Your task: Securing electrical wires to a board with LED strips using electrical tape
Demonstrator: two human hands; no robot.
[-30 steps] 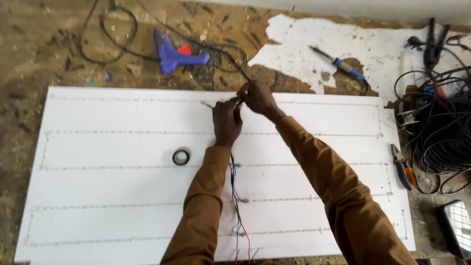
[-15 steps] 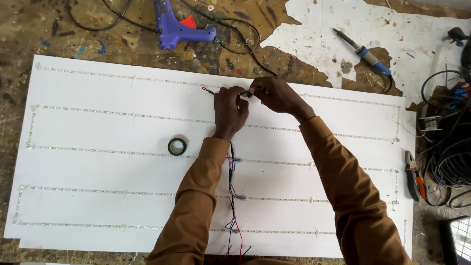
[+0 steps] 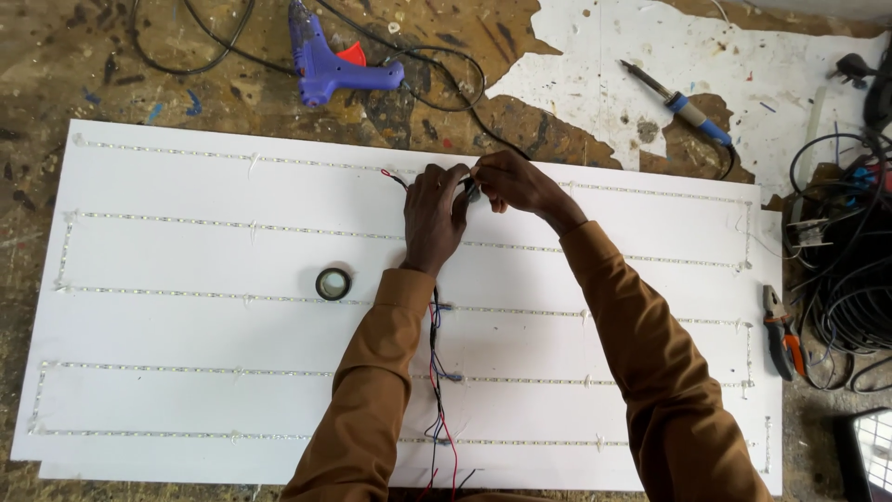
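Head camera is showing both hands meeting at twelve o'clock on the white board (image 3: 186, 325): left hand (image 3: 432, 218) and right hand (image 3: 506, 181) are pinching the wires (image 3: 437, 325). Tugging could be tearing a light strip (image 3: 232, 223) loose. Tape roll (image 3: 333, 284) is sitting at nine o'clock, glue gun (image 3: 334, 65) at eleven.

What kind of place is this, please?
Probably a small electrical workshop: a paint-stained workbench holds a glue gun, a soldering iron and pliers around a white board lined with light strips.
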